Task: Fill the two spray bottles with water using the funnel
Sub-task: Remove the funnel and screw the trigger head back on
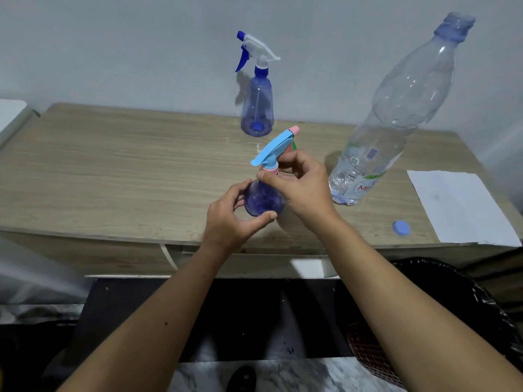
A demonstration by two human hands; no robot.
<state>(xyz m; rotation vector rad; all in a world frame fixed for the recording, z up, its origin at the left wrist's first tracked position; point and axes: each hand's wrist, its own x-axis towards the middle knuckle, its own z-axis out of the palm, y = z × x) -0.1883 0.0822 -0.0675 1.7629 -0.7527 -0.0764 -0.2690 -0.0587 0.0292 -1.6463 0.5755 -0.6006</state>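
A small round blue spray bottle (261,200) with a light-blue and pink spray head (278,145) stands near the front of the wooden table (127,165). My left hand (235,219) grips its round body. My right hand (300,185) pinches the pink collar under the spray head. A taller blue spray bottle (257,106) with a white and blue trigger head stands upright at the back by the wall. A large clear water bottle (396,108), uncapped, stands to the right with a little water at its bottom. No funnel is in view.
A blue bottle cap (401,228) lies near the table's front right edge. White paper (458,205) covers the right end. A dark bin (441,278) with a bag sits below on the right. A white wall is behind the table.
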